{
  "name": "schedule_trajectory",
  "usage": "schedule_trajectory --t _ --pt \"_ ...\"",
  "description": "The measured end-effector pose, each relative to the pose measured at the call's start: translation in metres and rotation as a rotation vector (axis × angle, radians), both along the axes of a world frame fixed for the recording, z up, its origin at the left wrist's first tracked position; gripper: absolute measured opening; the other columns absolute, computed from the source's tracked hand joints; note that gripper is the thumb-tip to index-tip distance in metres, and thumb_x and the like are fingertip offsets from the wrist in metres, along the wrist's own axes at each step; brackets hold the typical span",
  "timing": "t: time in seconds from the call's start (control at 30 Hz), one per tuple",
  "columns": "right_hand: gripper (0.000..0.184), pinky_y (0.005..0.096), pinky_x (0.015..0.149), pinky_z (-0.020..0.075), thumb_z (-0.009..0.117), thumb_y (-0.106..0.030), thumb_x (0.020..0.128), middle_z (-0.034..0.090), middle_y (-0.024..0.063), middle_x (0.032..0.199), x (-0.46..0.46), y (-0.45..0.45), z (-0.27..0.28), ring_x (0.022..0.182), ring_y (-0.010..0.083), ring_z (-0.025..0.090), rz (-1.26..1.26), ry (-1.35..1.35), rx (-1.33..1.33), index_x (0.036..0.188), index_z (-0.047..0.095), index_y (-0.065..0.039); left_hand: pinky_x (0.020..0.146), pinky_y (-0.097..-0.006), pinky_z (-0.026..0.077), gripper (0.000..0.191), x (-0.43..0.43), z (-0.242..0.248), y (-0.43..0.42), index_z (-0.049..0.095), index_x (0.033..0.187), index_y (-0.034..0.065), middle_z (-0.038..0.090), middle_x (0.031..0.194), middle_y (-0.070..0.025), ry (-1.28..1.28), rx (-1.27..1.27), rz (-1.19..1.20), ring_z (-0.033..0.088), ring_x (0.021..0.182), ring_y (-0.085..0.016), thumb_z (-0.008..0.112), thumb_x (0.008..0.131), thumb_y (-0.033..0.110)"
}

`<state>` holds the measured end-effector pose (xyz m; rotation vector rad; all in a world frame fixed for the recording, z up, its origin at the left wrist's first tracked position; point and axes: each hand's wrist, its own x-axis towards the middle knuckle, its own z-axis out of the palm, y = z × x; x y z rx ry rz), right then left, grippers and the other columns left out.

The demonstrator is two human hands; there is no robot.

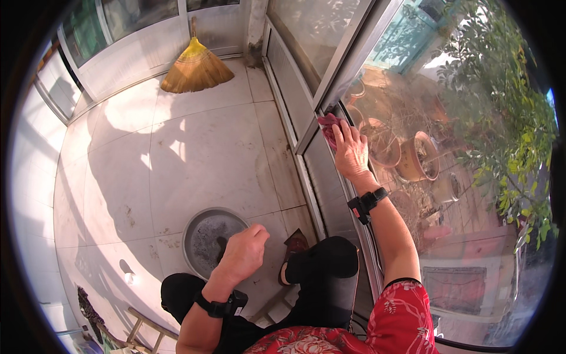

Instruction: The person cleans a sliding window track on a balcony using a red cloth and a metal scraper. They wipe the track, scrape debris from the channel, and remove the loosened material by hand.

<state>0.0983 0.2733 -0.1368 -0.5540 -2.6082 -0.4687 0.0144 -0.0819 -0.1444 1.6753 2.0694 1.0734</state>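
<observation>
My right hand [353, 152] presses a crumpled dark red cloth [329, 126] onto the ledge at the foot of a sliding window. The cloth sits by the corner where an upright aluminium window frame [342, 57] meets the ledge. The hand's fingers are spread over it. My left hand [245, 250] is curled, with nothing seen in it, above the right side of a round grey basin [199, 230]. Dark water with some foam shows in the basin, which stands on the floor in front of my knees.
A straw broom [196, 71] leans against the far panelled wall. Beyond the window glass are terracotta pots [418, 157] and a leafy shrub [508, 132]. A wooden frame, perhaps a stool [152, 329], stands at lower left. A small white object [129, 278] lies on the tiles.
</observation>
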Motion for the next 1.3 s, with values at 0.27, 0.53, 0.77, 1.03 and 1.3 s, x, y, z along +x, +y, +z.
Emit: schedule_trajectory --t 0.27,0.53,0.77,1.03,1.3 --pt "0.012 0.0365 0.075 0.0489 0.059 -0.014 0.077 0.058 0.0048 0.096 -0.062 0.048 -0.023 0.096 0.0252 0.053 -0.147 -0.023 0.094 0.082 0.067 -0.007 0.066 -0.0389 0.051 0.014 0.002 -0.001 0.003 0.059 0.09 0.0004 0.059 0.092 -0.0098 0.006 -0.025 0.016 0.062 0.077 -0.031 0.057 0.077 -0.005" --pt "0.018 0.0373 0.078 0.0491 0.058 -0.017 0.083 0.067 0.0036 0.098 -0.073 0.051 -0.014 0.101 0.0257 0.057 -0.237 -0.322 -0.002 0.087 0.075 -0.012 0.066 -0.0393 0.051 0.015 -0.007 -0.002 0.003 0.061 0.092 -0.0006 0.06 0.093 -0.0111 -0.034 -0.058 0.05 0.062 0.079 -0.032 0.056 0.079 -0.004" --pt "0.018 0.036 0.077 0.049 0.058 -0.018 0.083 0.068 0.0043 0.094 -0.008 0.004 -0.006 0.101 0.0251 0.057 -0.244 -0.461 -0.018 0.085 0.075 -0.013 0.066 -0.0416 0.051 0.012 -0.008 0.004 -0.014 0.061 0.089 -0.0007 0.062 0.094 -0.0117 -0.025 -0.004 0.108 0.061 0.079 -0.034 0.054 0.08 -0.004" --pt "0.013 0.0376 0.082 0.047 0.063 -0.022 0.077 0.061 0.0054 0.085 0.116 -0.08 -0.006 0.096 0.0264 0.053 -0.227 -0.347 -0.058 0.075 0.067 -0.009 0.066 -0.0407 0.05 0.01 -0.001 0.008 -0.031 0.06 0.087 0.0004 0.062 0.092 -0.0119 0.043 0.081 0.086 0.061 0.077 -0.034 0.054 0.081 -0.004" --pt "0.009 0.0363 0.074 0.0443 0.063 -0.021 0.075 0.059 0.0026 0.082 0.231 -0.166 -0.001 0.091 0.0232 0.053 -0.277 -0.294 -0.102 0.073 0.064 -0.012 0.067 -0.0408 0.051 0.01 0.005 0.006 -0.046 0.061 0.087 -0.0019 0.064 0.095 -0.0121 0.103 0.03 0.1 0.062 0.078 -0.034 0.052 0.083 -0.002"
